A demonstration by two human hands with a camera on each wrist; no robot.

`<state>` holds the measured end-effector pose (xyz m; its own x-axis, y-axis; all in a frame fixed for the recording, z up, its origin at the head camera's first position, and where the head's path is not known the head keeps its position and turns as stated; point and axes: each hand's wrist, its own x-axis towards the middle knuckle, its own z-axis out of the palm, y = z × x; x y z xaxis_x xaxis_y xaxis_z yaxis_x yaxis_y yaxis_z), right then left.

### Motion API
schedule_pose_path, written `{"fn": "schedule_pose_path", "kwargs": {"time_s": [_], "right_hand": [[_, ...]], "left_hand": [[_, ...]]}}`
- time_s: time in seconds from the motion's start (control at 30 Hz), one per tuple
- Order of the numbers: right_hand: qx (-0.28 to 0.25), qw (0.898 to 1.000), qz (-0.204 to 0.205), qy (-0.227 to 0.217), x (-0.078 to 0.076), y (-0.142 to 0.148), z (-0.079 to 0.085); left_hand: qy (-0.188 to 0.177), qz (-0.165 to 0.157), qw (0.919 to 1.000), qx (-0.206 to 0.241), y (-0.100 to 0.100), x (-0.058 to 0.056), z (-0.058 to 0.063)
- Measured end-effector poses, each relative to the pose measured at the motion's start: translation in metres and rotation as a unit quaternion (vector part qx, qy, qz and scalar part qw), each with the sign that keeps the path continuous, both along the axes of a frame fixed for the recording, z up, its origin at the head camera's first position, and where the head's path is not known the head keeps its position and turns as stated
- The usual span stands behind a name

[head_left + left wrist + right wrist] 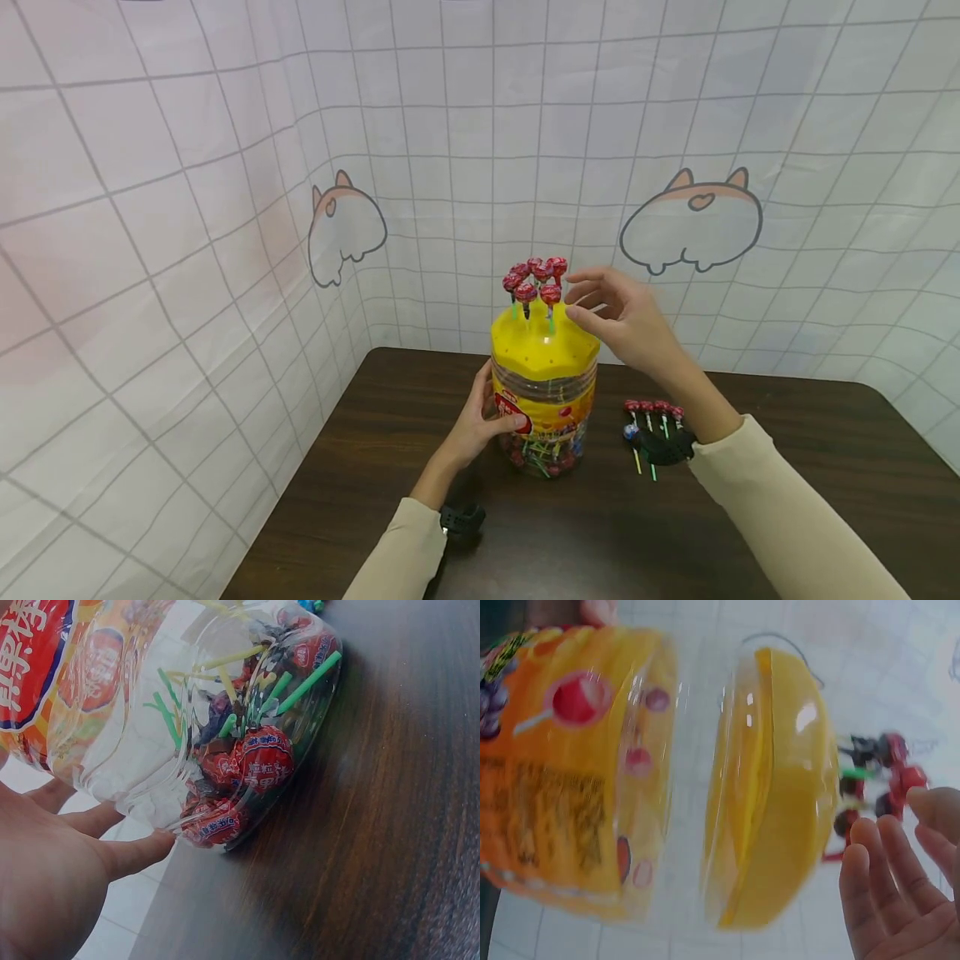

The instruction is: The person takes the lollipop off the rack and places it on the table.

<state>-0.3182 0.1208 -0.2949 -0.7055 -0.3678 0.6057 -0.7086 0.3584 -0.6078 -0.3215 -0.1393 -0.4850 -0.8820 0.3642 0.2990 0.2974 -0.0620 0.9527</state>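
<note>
A clear plastic lollipop jar [545, 400] with a yellow lid [542, 354] stands on the table. Several red-wrapped lollipops [526, 293] are stuck upright in the lid, heads up. With thumb at the front and fingers around its left side, my left hand [477, 417] holds the jar. Close to the right of the upright lollipops is my right hand [618, 321], its fingers loosely bent and nothing between them. In the left wrist view, loose lollipops [262, 761] with green and yellow sticks show through the jar's base.
On the dark wooden table [360, 467], right of the jar, lies a row of several red lollipops [654, 406] and a blue one [631, 432], partly hidden by the right wrist's black device [663, 447]. A white gridded curtain [465, 167] hangs behind the table.
</note>
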Motion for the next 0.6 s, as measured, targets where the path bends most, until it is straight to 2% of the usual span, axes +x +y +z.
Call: {"fn": "schedule_pose_path", "kwargs": {"time_s": [0.17,0.37,0.6], "right_hand": [[0.004,1.0,0.007,0.011,-0.001,-0.019,0.002],[-0.012,1.0,0.008,0.022,-0.001,-0.026,0.002],[-0.079,0.997,0.012,0.026,0.002,-0.025,0.006]], "left_hand": [[-0.002,0.003,1.0,-0.001,0.0,0.0,0.001],[-0.006,0.005,1.0,-0.003,0.0,0.0,0.0],[-0.004,0.009,0.9999,0.002,0.001,0.001,0.001]]}}
